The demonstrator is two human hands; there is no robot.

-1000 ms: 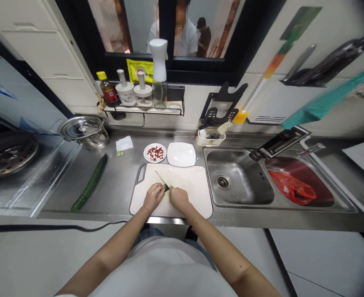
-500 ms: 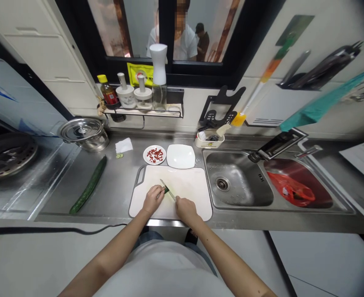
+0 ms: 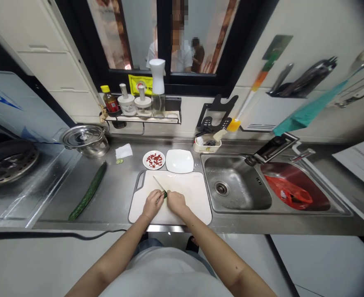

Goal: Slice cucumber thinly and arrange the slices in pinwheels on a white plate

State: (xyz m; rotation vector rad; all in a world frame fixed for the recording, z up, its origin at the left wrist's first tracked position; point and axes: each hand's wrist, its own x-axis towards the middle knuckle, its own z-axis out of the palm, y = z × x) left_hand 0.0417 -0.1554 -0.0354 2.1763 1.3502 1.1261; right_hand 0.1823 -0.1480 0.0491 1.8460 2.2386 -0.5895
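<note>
Over the middle of the white cutting board (image 3: 188,185), my right hand (image 3: 176,202) is closed round the handle of a knife (image 3: 158,182), its blade pointing up and left. My left hand (image 3: 153,203) pinches a short dark green piece of cucumber (image 3: 165,193) beside the blade. The two hands are close together, and the fingers partly hide the piece. A long whole cucumber (image 3: 88,192) lies on the steel counter left of the board. Two thin cucumber slices (image 3: 119,161) lie by a white paper (image 3: 124,151).
Behind the board stand a small plate of chopped red bits (image 3: 153,167) and a white plate (image 3: 179,161). A lidded steel pot (image 3: 87,142) is at the back left. To the right is a double sink (image 3: 240,198) with a red plastic bag (image 3: 288,194). Seasoning jars (image 3: 127,106) fill a shelf.
My right hand has moved left with the knife, up close to my left hand, and the blade reaches further left. The view has tilted slightly upward.
</note>
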